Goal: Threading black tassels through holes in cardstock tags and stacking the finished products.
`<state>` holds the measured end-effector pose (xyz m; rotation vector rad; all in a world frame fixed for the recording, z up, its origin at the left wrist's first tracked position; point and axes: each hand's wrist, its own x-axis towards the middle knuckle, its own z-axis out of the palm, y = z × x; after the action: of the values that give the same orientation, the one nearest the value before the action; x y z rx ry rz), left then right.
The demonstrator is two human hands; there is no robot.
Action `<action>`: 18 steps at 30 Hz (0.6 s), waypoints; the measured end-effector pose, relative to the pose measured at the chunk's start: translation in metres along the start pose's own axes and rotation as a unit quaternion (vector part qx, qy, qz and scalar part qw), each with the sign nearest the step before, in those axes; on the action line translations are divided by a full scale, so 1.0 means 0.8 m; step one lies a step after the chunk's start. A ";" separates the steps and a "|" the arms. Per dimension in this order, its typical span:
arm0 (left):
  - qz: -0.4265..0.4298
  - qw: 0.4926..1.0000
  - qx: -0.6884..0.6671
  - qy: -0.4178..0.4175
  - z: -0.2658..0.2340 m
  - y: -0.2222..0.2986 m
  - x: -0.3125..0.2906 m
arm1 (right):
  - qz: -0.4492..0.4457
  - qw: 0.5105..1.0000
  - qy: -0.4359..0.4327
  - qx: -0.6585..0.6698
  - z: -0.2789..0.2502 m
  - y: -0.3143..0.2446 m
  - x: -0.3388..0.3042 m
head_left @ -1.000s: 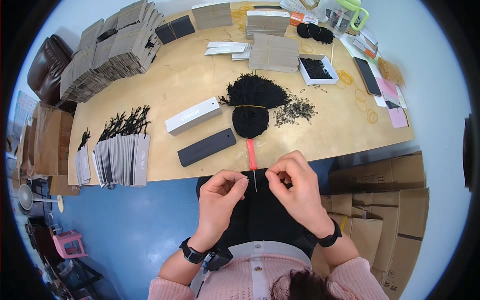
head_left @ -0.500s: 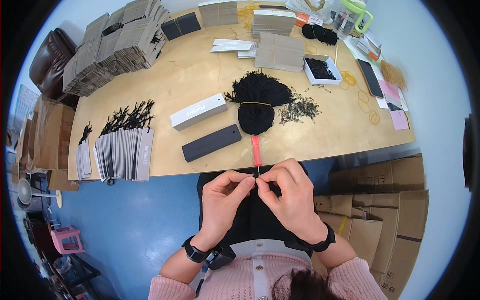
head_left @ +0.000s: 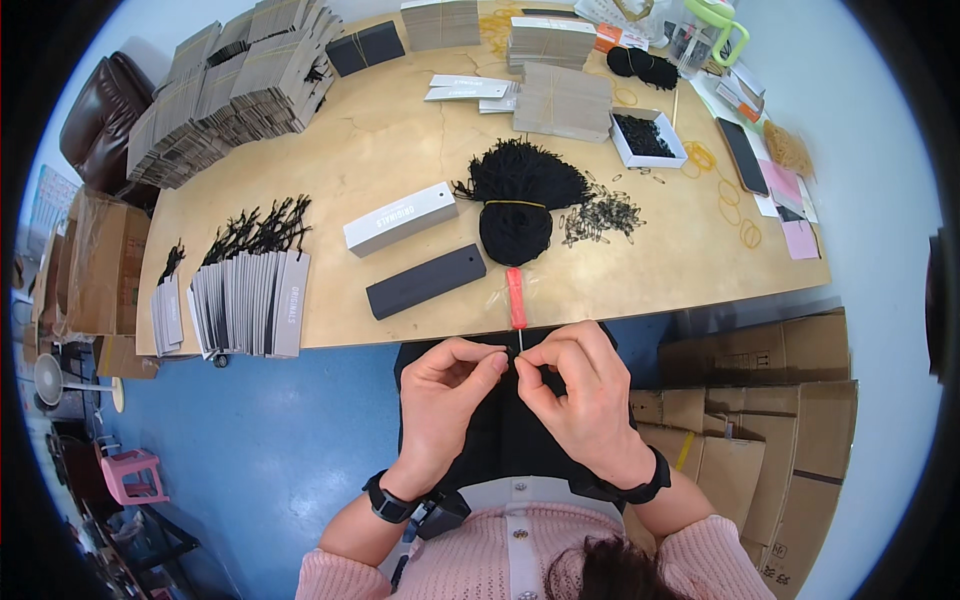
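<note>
My left hand (head_left: 448,385) and my right hand (head_left: 578,385) meet fingertip to fingertip just off the table's front edge. Both are pinched closed around something small and dark, too hidden to name. Right beyond them a red-handled tool (head_left: 516,300) lies at the edge, its thin metal shaft pointing toward my fingers. Past its handle sits a bundle of black cords (head_left: 516,225) tied with a yellow rubber band. A heap of small dark safety pins (head_left: 605,217) lies to its right. Left of the bundle are a white tag stack (head_left: 400,220) and a black tag stack (head_left: 427,282).
Tags with black cords (head_left: 255,300) stand in a row at the table's left. Large banded stacks of grey tags (head_left: 235,90) fill the far left corner. A white box of black pieces (head_left: 647,138), a phone (head_left: 742,157) and rubber bands (head_left: 735,205) lie right. Flattened cartons (head_left: 750,420) lean below.
Both hands keep their pinch and have barely moved. More of the tool's metal shaft shows above my fingertips. The whole view has shifted very slightly.
</note>
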<state>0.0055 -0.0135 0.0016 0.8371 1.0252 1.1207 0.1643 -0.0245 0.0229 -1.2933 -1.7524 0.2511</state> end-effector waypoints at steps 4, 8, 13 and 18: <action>0.030 0.999 0.019 0.001 0.000 0.001 -0.003 | 0.005 1.000 -0.006 0.005 0.000 0.000 -0.002; 0.062 0.998 0.032 0.001 0.001 -0.001 -0.004 | 0.004 1.000 -0.006 0.006 0.000 -0.001 -0.001; 0.011 1.000 0.004 0.001 0.004 0.008 -0.006 | 0.011 1.000 -0.010 0.014 0.002 -0.001 -0.002; -0.076 0.995 -0.057 -0.019 -0.002 0.008 0.001 | 0.023 0.998 -0.037 0.047 -0.001 0.000 -0.001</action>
<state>0.0022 -0.0109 0.0066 0.6756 0.9671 1.0203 0.1652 -0.0256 0.0225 -1.2715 -1.7524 0.4082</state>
